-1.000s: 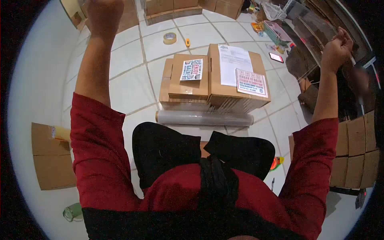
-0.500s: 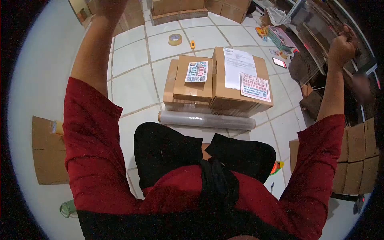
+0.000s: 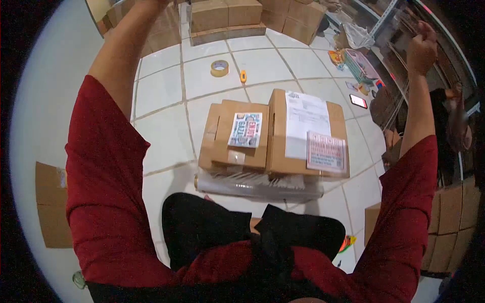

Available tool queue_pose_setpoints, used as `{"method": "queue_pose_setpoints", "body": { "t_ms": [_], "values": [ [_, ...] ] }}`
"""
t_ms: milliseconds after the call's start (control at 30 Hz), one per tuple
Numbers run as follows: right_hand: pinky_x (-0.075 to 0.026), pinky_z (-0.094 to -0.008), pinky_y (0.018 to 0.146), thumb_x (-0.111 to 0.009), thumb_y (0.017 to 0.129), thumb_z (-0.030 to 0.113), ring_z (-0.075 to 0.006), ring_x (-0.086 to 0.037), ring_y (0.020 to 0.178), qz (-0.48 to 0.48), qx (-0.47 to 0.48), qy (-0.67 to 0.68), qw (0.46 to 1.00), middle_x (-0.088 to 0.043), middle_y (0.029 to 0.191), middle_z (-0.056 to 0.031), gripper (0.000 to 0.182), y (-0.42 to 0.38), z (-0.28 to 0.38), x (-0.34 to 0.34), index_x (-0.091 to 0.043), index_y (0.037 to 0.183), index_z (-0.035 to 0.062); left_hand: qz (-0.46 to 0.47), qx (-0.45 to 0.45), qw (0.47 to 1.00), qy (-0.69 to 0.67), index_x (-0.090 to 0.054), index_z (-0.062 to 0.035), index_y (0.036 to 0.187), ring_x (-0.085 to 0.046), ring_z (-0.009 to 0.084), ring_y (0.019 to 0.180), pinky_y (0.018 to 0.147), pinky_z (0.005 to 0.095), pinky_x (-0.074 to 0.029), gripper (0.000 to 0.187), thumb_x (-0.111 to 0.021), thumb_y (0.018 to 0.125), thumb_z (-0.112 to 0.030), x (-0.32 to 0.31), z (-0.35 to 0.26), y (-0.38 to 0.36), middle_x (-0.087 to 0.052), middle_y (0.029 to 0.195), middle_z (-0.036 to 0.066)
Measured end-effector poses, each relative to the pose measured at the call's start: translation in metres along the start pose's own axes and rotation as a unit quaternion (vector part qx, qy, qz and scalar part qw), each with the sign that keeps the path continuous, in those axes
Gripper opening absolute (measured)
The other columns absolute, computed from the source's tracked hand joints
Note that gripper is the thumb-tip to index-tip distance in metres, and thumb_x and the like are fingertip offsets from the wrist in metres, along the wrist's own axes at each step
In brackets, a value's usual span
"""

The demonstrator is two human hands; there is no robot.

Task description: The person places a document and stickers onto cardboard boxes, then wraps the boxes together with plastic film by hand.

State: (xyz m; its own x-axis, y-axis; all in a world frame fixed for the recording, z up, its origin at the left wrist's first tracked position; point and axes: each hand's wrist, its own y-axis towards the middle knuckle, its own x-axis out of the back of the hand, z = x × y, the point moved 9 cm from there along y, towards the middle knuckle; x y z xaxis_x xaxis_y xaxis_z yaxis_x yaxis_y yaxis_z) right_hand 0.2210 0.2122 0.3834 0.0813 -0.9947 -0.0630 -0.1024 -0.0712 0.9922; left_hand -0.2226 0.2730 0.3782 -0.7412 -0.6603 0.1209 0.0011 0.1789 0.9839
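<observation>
Tiled floor (image 3: 162,126), boxes (image 3: 279,126); left hand (image 3: 155,3) cropped, can't tell its grip; right hand (image 3: 423,50) curled closed, contents unclear

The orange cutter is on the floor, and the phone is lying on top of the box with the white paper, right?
Not quite. The head view shows the phone on the floor, right of that box. The orange cutter is on the floor, as you said.

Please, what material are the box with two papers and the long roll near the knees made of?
The box looks like matte cardboard: plain brown, folded edges. The roll seems glossy plastic film: translucent, with bright highlights; its brownish end may be cardboard.
</observation>
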Motion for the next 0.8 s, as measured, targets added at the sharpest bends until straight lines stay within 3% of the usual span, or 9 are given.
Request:
{"method": "queue_pose_setpoints", "body": {
  "t_ms": [167,267,300,367,533,600,667,733,800],
  "values": [
    [-0.041,-0.0361,0.067,-0.038,0.083,0.023,-0.0273,-0.054,0.081,0.139,-0.098,-0.018,0.985,-0.056,0.092,-0.0092,0.021,-0.063,-0.02,-0.095,-0.053,0.095,0.0161,0.083,0.028,0.995,0.055,-0.049,-0.0023,0.086,-0.054,0.0319,0.074,0.063,0.0358,-0.04,0.015,-0.039,0.08,-0.012,-0.071,0.028,-0.028,-0.054,0.076,0.021],
    [-0.039,-0.0394,0.071,-0.043,0.077,0.02,-0.032,-0.051,0.085,0.235,-0.148,0.011,0.961,-0.054,0.093,-0.0133,0.02,-0.118,-0.025,-0.146,-0.049,0.094,0.0111,0.181,0.113,0.965,0.151,-0.049,-0.0027,0.087,-0.054,0.0326,0.077,0.065,0.0389,-0.04,0.017,-0.04,0.08,-0.015,-0.119,0.073,-0.065,-0.054,0.081,0.022],
    [-0.039,-0.0394,0.071,-0.043,0.077,0.02,-0.032,-0.051,0.085,0.237,-0.147,0.015,0.96,-0.054,0.093,-0.0133,0.02,-0.136,-0.021,-0.154,-0.049,0.094,0.0111,0.181,0.116,0.964,0.154,-0.049,-0.0027,0.087,-0.054,0.0326,0.077,0.065,0.0389,-0.04,0.017,-0.04,0.08,-0.015,-0.134,0.09,-0.08,-0.054,0.081,0.022],
    [-0.037,-0.0409,0.071,-0.042,0.077,0.021,-0.0334,-0.049,0.086,0.369,-0.173,0.01,0.913,-0.053,0.093,-0.0149,0.02,-0.208,-0.015,-0.193,-0.049,0.093,0.0094,0.272,0.061,0.917,0.283,-0.047,-0.007,0.094,-0.056,0.0248,0.078,0.07,0.04,-0.041,0.019,-0.044,0.079,-0.019,-0.186,0.135,-0.138,-0.054,0.083,0.021],
    [-0.038,-0.0391,0.068,-0.041,0.077,0.019,-0.0345,-0.05,0.084,0.474,-0.093,0.068,0.873,-0.053,0.087,-0.019,0.018,-0.327,-0.018,-0.238,-0.048,0.088,0.0054,0.373,0.074,0.892,0.244,-0.047,-0.0088,0.09,-0.051,0.0322,0.085,0.07,0.0399,-0.04,0.017,-0.036,0.078,-0.014,-0.23,0.168,-0.248,-0.054,0.095,0.012],
    [-0.038,-0.0375,0.067,-0.04,0.076,0.015,-0.0352,-0.051,0.078,0.605,-0.09,0.084,0.787,-0.053,0.081,-0.0204,0.016,-0.378,-0.025,-0.25,-0.049,0.084,0.0029,0.41,0.081,0.883,0.212,-0.047,-0.0141,0.096,-0.054,0.03,0.077,0.063,0.0388,-0.043,0.024,-0.037,0.075,-0.01,-0.244,0.176,-0.289,-0.056,0.087,0.011],
    [-0.039,-0.0345,0.064,-0.042,0.076,0.013,-0.0311,-0.052,0.068,0.61,-0.081,0.134,0.777,-0.053,0.071,-0.0195,0.015,-0.407,-0.028,-0.245,-0.049,0.081,0.0007,0.487,0.087,0.842,0.217,-0.047,-0.01,0.092,-0.054,0.0296,0.08,0.065,0.0383,-0.043,0.019,-0.038,0.076,-0.013,-0.255,0.174,-0.33,-0.055,0.091,0.011],
    [-0.039,-0.031,0.06,-0.044,0.075,0.012,-0.023,-0.05,0.059,0.683,-0.072,0.184,0.704,-0.053,0.065,-0.0147,0.013,-0.442,-0.019,-0.23,-0.051,0.078,0.0,0.504,0.143,0.838,0.154,-0.049,-0.0064,0.089,-0.052,0.0324,0.082,0.069,0.0389,-0.041,0.019,-0.036,0.078,-0.014,-0.258,0.174,-0.363,-0.055,0.087,0.015],
    [-0.038,-0.0289,0.055,-0.046,0.074,0.011,-0.0159,-0.046,0.055,0.761,-0.156,0.195,0.598,-0.05,0.061,-0.0095,0.013,-0.48,-0.019,-0.213,-0.052,0.075,-0.0003,0.548,0.164,0.81,0.132,-0.049,-0.0059,0.089,-0.053,0.032,0.081,0.068,0.0385,-0.041,0.018,-0.037,0.077,-0.014,-0.26,0.18,-0.401,-0.056,0.086,0.015]
  ]
}}
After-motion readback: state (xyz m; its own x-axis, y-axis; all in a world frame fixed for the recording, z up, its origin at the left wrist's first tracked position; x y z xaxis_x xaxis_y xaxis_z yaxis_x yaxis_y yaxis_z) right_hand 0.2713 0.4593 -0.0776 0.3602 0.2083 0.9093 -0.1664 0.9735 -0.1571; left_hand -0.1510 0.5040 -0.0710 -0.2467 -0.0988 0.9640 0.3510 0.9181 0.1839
